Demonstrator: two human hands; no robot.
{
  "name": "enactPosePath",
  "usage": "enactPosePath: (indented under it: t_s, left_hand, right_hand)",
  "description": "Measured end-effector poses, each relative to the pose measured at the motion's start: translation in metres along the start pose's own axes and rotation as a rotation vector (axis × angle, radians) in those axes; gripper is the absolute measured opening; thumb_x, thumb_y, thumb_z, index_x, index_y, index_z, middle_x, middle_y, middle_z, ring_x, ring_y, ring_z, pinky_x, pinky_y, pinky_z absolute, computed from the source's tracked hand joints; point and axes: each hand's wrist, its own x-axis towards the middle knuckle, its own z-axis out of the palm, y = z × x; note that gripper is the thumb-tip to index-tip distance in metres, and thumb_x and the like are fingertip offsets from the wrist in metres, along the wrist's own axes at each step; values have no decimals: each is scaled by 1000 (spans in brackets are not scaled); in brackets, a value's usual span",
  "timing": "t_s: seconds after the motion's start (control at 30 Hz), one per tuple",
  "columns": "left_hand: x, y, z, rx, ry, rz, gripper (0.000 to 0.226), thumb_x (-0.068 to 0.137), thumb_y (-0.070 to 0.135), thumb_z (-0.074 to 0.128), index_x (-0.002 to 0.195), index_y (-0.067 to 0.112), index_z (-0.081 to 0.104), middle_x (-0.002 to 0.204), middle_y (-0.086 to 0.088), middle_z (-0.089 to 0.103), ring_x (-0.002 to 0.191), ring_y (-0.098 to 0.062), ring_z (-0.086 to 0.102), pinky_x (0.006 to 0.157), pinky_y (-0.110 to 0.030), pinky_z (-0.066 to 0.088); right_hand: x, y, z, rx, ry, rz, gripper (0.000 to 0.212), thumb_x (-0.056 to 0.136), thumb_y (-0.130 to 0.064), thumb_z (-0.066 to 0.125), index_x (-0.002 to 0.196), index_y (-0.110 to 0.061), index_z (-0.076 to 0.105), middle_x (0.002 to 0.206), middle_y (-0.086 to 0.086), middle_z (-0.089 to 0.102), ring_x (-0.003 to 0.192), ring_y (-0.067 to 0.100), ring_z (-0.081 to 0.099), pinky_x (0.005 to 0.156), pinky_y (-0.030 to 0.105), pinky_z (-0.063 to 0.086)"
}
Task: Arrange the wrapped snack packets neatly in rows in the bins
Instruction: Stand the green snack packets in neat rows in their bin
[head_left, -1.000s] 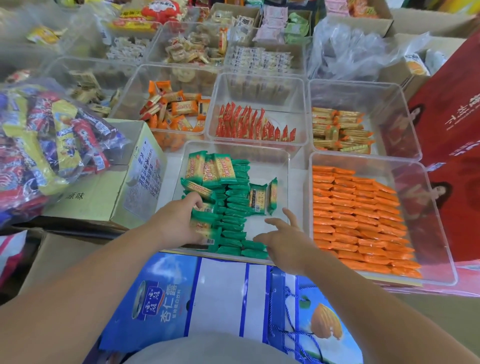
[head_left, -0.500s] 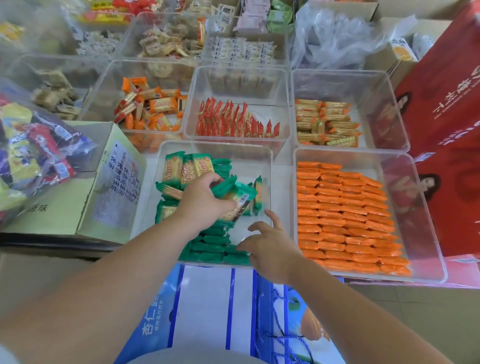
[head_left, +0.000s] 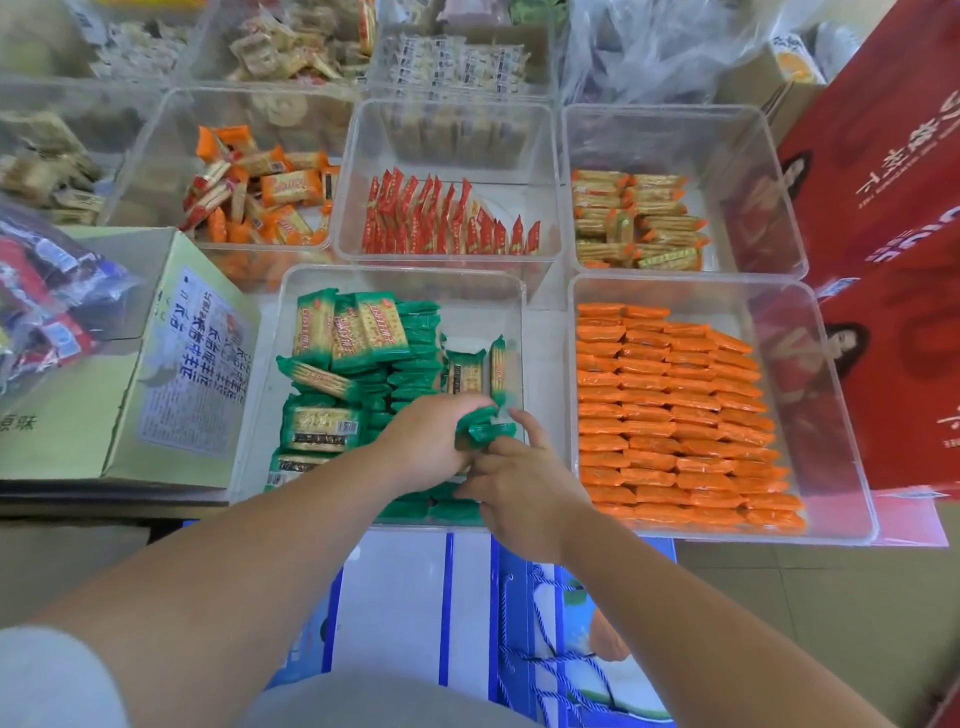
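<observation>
A clear bin (head_left: 405, 283) in front of me holds green cracker packets (head_left: 363, 332), some stacked on edge in a row, others loose and flat. My left hand (head_left: 431, 441) grips a small bunch of green packets (head_left: 483, 428) over the bin's near right part. My right hand (head_left: 519, 478) meets it there, fingers touching the same bunch from the right. Two green packets (head_left: 475, 371) stand on edge just beyond the hands. The near end of the row is hidden under my hands.
To the right, a bin (head_left: 779, 301) holds orange packets in tidy rows. Behind are bins of red packets (head_left: 447, 223), mixed orange packets (head_left: 260, 192) and tan packets (head_left: 634, 223). A cardboard box (head_left: 130, 364) stands left, red boxes (head_left: 883, 182) right, a blue bag (head_left: 467, 597) below.
My left hand carried the green packets rightward and nearer to me. My right hand closed in and now touches them. The camera view shifted slightly closer.
</observation>
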Motion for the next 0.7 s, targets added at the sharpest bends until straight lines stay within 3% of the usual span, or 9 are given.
enactPosePath:
  t_s: [0.07,0.13,0.27,0.37,0.47,0.57,0.63,0.7]
  left_hand:
    - [1,-2,-3,185,16,61,61,84,36,73,140,37,50,126,3,66,115,-26,57,95,-44,42]
    - [1,-3,-6,304,15,110,54,85,46,70,136,39,50,115,7,67,107,-25,56,85,-41,36]
    - [0,-6,-9,364,-23,113,51,86,52,66,132,36,50,93,10,58,97,-23,55,77,-39,27]
    - [-3,-7,-8,430,-89,110,45,87,52,65,127,36,51,95,8,61,100,-22,50,86,-42,33]
    - [-5,-5,-5,578,-180,111,35,86,33,66,117,37,50,90,7,57,105,-23,45,95,-50,33]
    - [-6,-4,-3,598,-256,55,49,83,29,66,127,31,44,102,3,58,114,-23,43,109,-59,25]
    - [-9,-4,-3,508,-263,16,59,81,26,66,133,27,39,114,3,59,119,-22,43,116,-60,18]
    - [-15,-5,-4,392,-222,4,55,81,21,65,130,23,41,120,1,59,120,-23,47,117,-54,21]
  right_hand:
    - [0,0,1,9,5,-6,41,94,-36,35,114,-46,69,107,-22,65,117,13,49,121,58,-5]
    - [0,0,3,7,26,-4,42,93,-37,34,111,-45,71,103,-20,66,114,14,50,122,57,-4]
    - [1,-1,9,-24,80,23,45,92,-40,30,100,-39,74,97,-12,51,109,18,45,123,50,-4]
    - [1,-1,11,-27,122,39,41,91,-38,35,92,-36,76,95,-8,43,106,21,43,123,47,3]
    - [1,-2,9,-29,134,58,40,90,-38,37,89,-37,78,110,-4,46,120,26,40,123,47,3]
    - [2,-4,7,-47,108,79,41,90,-39,36,89,-37,77,127,1,49,132,29,35,122,47,-4]
    - [2,-3,6,-53,79,87,42,89,-39,34,90,-33,75,123,1,57,128,26,43,121,46,-10]
    - [2,-2,7,-59,63,84,40,89,-38,31,93,-30,70,107,-6,65,113,21,53,121,47,-12]
